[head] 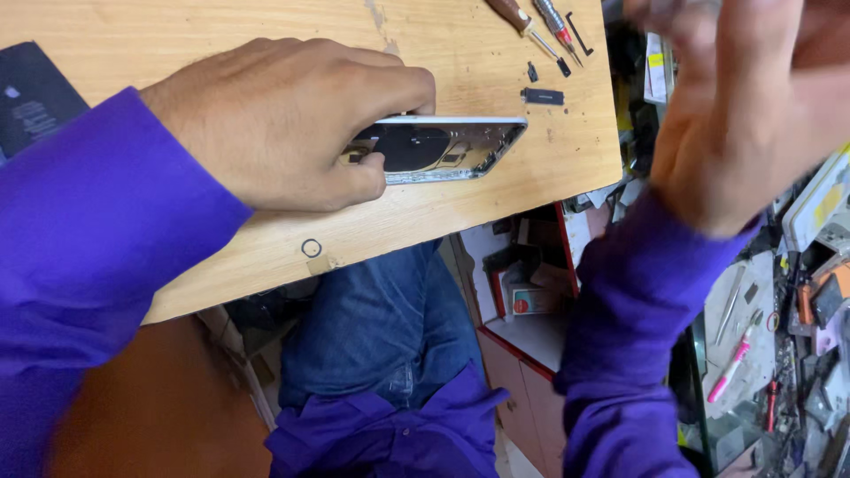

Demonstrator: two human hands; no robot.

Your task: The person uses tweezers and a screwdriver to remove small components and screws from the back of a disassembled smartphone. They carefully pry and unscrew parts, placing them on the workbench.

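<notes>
Head view: left hand (pixel 283 124) clamps opened phone shell (pixel 447 149) flat on wooden board (pixel 496 53), thumb and fingers closed round its near end, apparently steadying it, inner parts facing up. Right hand (pixel 735 115) raised at 2 o'clock, blurred, fingers spread, holding nothing visible. Screwdrivers (pixel 540 22) and small black parts (pixel 542 96) lie at 12 o'clock of shell; small ring (pixel 311 248) at 7 o'clock.

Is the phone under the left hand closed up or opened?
Opened: the phone lies on the wooden table with its internal parts exposed.
</notes>
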